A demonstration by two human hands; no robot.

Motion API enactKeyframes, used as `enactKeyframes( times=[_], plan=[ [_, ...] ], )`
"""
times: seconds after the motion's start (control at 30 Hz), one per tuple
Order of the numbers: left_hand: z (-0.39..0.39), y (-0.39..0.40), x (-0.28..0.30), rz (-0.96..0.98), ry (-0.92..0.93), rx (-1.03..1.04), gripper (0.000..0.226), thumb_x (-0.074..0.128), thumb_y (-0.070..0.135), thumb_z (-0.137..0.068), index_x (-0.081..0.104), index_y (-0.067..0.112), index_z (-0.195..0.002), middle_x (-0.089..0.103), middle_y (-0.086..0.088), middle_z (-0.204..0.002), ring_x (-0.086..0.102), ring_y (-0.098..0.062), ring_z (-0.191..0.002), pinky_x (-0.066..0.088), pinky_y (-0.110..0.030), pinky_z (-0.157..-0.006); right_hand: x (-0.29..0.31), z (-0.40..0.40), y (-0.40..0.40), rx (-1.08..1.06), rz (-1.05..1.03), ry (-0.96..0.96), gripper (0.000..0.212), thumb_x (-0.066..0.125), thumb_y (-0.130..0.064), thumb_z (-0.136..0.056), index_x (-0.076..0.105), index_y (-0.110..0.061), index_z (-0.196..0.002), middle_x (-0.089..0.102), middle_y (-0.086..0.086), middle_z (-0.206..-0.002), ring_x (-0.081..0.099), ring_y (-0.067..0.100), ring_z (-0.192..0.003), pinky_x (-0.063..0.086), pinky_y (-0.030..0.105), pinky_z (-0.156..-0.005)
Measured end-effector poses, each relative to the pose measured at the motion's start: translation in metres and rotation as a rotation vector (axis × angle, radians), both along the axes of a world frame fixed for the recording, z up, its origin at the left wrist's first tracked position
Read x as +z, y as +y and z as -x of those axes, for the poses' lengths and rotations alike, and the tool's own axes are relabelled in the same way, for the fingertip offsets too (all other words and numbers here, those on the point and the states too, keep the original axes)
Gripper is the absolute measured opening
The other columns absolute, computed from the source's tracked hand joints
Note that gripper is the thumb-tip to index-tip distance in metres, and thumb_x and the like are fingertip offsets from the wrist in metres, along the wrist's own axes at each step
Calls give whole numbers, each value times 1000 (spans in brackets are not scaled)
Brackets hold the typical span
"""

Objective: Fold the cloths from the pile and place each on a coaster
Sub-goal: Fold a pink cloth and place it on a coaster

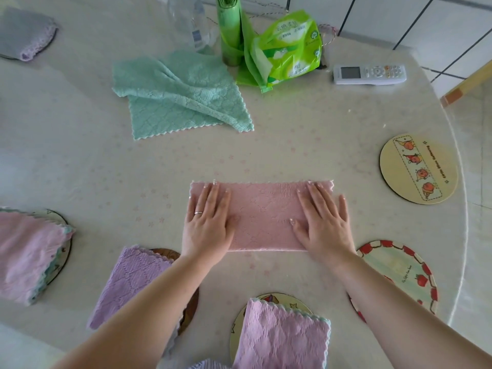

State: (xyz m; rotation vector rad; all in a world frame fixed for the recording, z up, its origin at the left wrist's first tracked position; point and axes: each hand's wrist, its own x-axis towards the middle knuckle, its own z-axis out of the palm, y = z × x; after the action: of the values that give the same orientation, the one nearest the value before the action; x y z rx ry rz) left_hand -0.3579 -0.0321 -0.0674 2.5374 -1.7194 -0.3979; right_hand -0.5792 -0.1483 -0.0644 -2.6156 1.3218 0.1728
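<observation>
A pink cloth (262,214), folded into a long rectangle, lies flat mid-table. My left hand (206,222) presses its left end with straight fingers and my right hand (323,222) presses its right end the same way. A loose green cloth (181,94) lies crumpled behind it. Two bare coasters sit at the right: a cream one (419,169) and a red-rimmed one (399,272). Folded cloths rest on other coasters: a purple cloth (130,283), a pink-lilac cloth (282,339) at the front, a pink cloth (26,251) at the left, and a grey cloth (24,33) far left.
At the back stand a clear bottle (191,22), a green roll of bags (229,27) and a green tissue pack (285,46). A white remote (370,74) lies at the back right. The round table's edge (463,209) curves down the right side.
</observation>
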Motion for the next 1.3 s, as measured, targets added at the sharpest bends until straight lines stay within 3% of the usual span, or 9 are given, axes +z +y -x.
enactKeyframes(
  times=[0.17, 0.27, 0.37, 0.47, 0.7, 0.87, 1.0, 1.2, 1.3],
  plan=[
    [-7, 5, 12, -11, 10, 56, 59, 20, 47, -96, 16, 21, -148, 3, -2, -158, -11, -17, -144, -9, -46, -115, 14, 2, -14, -32, 2, -99, 57, 42, -47, -90, 40, -18, -140, 33, 0, -151, 20, 17, -142, 1, 53, -115],
    [12, 2, 28, 82, 65, -218, 43, 43, 39, -91, 47, 27, -132, 43, 3, -144, 30, -17, -138, 4, -52, -115, 30, -29, -29, 11, -70, -265, 41, 54, -28, -90, 52, -23, -131, 49, -6, -138, 35, 14, -134, 6, 50, -117],
    [39, 7, 32, 205, 133, -434, 15, 63, 33, -81, 66, 30, -94, 65, 14, -100, 59, -10, -99, 32, -52, -108, 38, -67, -39, 82, -160, -254, 31, 49, -25, -93, 59, -25, -123, 56, -7, -129, 44, 15, -124, 20, 40, -114],
    [44, 11, 29, 203, 198, -342, 7, 72, 29, -76, 69, 30, -83, 64, 15, -88, 61, -10, -89, 46, -46, -96, 37, -90, -44, 73, -209, -203, 25, 51, -24, -92, 62, -24, -114, 61, -4, -117, 52, 17, -112, 36, 36, -99],
    [42, 11, 25, 237, 169, -347, 8, 74, 23, -75, 68, 29, -75, 60, 13, -83, 58, -12, -83, 44, -34, -88, 38, -109, -55, 144, -214, 51, 17, 59, -30, -86, 70, -19, -90, 68, 0, -94, 59, 25, -97, 33, 35, -80],
    [39, 13, 23, 238, 164, -374, 12, 73, 19, -74, 64, 26, -73, 58, 10, -84, 57, -14, -84, 45, -34, -84, 43, -105, -60, 226, -258, 39, 33, 52, -41, -85, 70, -13, -87, 70, 6, -91, 61, 27, -91, 45, 36, -83],
    [22, 21, 28, 208, 127, -365, 13, 76, 19, -71, 66, 26, -74, 59, 9, -86, 58, -15, -85, 46, -35, -86, 48, -81, -65, 140, -331, 10, 17, 57, -31, -85, 68, -19, -90, 70, 0, -95, 62, 21, -93, 50, 33, -79],
    [-11, -9, 35, 142, 3, -360, 17, 81, 22, -65, 69, 27, -75, 62, 5, -87, 60, -21, -87, 45, -39, -88, 39, -35, -55, -110, -367, -44, 24, 60, -38, -84, 65, -16, -77, 68, -1, -74, 62, 22, -72, 46, 27, -60],
    [-17, -38, 40, 91, -26, -424, 13, 76, 23, -70, 68, 28, -78, 63, 3, -93, 59, -26, -97, 41, -41, -93, 33, -15, -44, -242, -405, -94, 24, 62, -47, -80, 61, -23, -73, 65, -5, -71, 62, 19, -71, 53, 34, -65]
  ],
)
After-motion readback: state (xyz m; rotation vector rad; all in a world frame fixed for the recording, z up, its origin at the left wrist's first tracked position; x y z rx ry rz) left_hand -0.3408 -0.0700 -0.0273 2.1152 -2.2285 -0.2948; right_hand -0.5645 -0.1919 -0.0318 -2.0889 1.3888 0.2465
